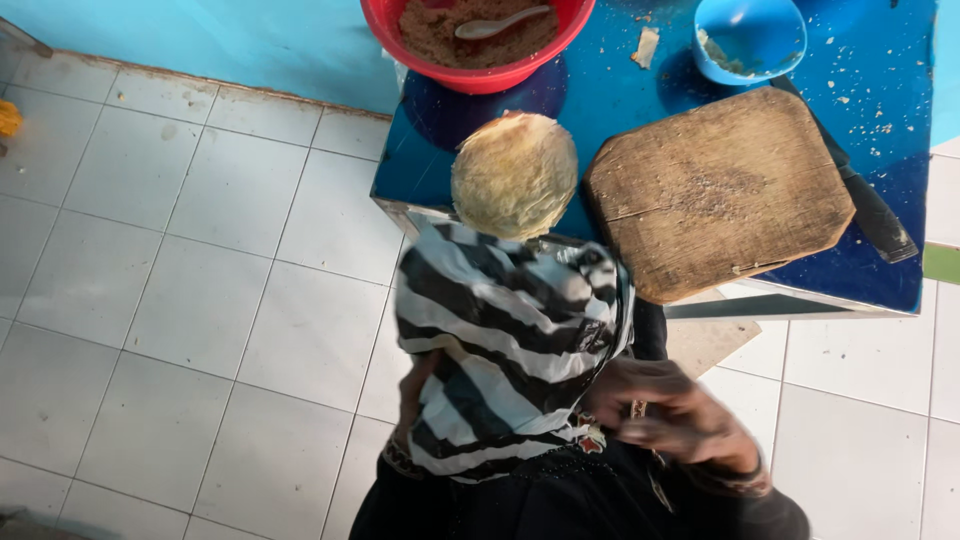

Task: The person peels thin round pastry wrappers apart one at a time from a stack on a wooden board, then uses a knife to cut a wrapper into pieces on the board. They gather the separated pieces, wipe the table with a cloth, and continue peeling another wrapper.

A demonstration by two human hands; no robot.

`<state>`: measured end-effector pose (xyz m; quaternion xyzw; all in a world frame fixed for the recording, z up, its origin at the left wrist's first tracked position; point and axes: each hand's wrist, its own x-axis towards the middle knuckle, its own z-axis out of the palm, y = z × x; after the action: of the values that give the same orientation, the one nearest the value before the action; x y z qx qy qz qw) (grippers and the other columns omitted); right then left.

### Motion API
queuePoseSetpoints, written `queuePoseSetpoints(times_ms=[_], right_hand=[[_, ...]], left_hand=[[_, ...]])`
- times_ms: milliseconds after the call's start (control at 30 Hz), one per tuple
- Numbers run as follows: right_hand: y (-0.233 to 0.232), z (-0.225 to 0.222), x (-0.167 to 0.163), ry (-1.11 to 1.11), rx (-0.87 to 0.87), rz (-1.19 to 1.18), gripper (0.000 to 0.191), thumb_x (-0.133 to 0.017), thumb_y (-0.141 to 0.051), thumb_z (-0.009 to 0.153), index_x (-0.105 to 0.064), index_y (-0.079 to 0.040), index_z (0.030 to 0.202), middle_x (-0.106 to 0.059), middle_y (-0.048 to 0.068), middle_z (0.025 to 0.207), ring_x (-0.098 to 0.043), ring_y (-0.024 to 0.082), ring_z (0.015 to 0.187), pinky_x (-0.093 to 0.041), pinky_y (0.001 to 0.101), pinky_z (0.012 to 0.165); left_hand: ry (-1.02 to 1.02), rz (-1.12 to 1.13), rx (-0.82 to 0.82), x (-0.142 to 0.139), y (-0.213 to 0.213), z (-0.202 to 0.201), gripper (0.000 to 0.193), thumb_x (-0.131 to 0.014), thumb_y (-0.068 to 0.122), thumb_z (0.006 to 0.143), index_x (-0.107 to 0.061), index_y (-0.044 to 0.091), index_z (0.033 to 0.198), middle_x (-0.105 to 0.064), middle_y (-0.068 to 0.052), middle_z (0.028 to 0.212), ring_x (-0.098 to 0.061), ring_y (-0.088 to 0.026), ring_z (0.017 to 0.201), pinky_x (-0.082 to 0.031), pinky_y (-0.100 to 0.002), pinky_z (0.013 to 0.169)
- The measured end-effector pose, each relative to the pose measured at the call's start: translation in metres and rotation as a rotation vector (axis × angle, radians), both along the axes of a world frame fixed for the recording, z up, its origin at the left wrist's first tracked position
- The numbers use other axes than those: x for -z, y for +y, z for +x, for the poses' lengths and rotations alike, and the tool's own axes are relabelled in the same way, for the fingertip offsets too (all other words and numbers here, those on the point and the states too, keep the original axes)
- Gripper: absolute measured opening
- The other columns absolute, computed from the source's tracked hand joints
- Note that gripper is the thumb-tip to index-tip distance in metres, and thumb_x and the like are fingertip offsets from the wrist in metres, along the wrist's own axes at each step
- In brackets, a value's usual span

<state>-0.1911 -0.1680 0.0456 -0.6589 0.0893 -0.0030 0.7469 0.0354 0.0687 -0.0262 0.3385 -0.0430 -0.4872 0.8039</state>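
Observation:
A black-and-white striped plastic bag (510,340) hangs in front of my body, held between both hands. A pale green cabbage (513,175) sticks out of the bag's top end, over the near edge of the blue table (620,100). My left hand (413,400) grips the bag's lower left side and is mostly hidden behind the plastic. My right hand (670,412), blurred, has its fingers curled on the bag's lower right edge.
On the table lie a worn wooden cutting board (715,190) and a dark-handled knife (872,212) to its right. Behind stand a red bowl (480,78) of brown ground mix with a white spoon (500,22), and a blue bowl (752,38). White floor tiles (200,250) spread to the left.

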Motion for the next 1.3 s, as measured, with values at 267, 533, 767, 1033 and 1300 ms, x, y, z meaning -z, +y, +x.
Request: queuePoseSetpoints(times_ms=[267,533,767,1033,1300], right_hand=[[0.029,0.033,0.032,0.019,-0.005,0.078,0.052,-0.064,-0.006,0.103,-0.052,-0.001,0.154,-0.050,0.028,0.151,-0.049,0.045,0.136,-0.041,0.0543,0.118],[0.016,0.067,0.014,-0.055,0.306,-0.186,0.051,-0.063,-0.003,0.104,-0.053,-0.001,0.154,-0.049,0.028,0.153,-0.048,0.046,0.138,-0.039,0.0554,0.121],[-0.049,0.080,-0.032,-0.162,0.309,-0.392,0.051,-0.062,0.000,0.105,-0.053,-0.002,0.155,-0.048,0.029,0.155,-0.046,0.048,0.141,-0.037,0.0564,0.123],[-0.158,0.153,-0.119,-0.429,0.610,-1.295,0.050,-0.061,0.003,0.106,-0.053,-0.002,0.155,-0.047,0.029,0.157,-0.045,0.050,0.144,-0.035,0.0575,0.126],[-0.260,0.280,-0.128,-0.692,0.750,-1.062,0.037,-0.061,-0.006,0.117,-0.052,-0.002,0.153,-0.051,0.020,0.150,-0.050,0.037,0.131,-0.039,0.0515,0.121]], left_hand=[[-0.041,-0.055,0.059,-0.012,-0.013,-0.010,0.068,-0.053,0.054,0.101,-0.042,0.010,0.151,-0.047,-0.011,0.148,-0.051,-0.028,0.136,-0.051,-0.046,0.107],[-0.199,-0.046,0.319,-0.026,-0.064,-0.027,0.069,-0.053,0.053,0.100,-0.040,0.010,0.152,-0.049,-0.010,0.148,-0.052,-0.027,0.135,-0.051,-0.047,0.107],[-0.575,-0.050,0.274,-0.061,-0.120,0.006,0.070,-0.054,0.052,0.098,-0.039,0.010,0.153,-0.051,-0.010,0.148,-0.053,-0.026,0.134,-0.050,-0.047,0.107],[-1.340,0.493,-0.403,-0.081,-0.187,0.133,0.046,-0.060,0.050,0.101,-0.062,0.014,0.128,-0.066,-0.009,0.121,-0.061,-0.024,0.114,-0.053,-0.048,0.100],[-1.710,0.680,-0.603,-0.058,-0.201,0.160,0.072,-0.069,0.047,0.093,-0.046,0.006,0.147,-0.053,-0.019,0.142,-0.045,-0.040,0.136,-0.034,-0.058,0.110]])
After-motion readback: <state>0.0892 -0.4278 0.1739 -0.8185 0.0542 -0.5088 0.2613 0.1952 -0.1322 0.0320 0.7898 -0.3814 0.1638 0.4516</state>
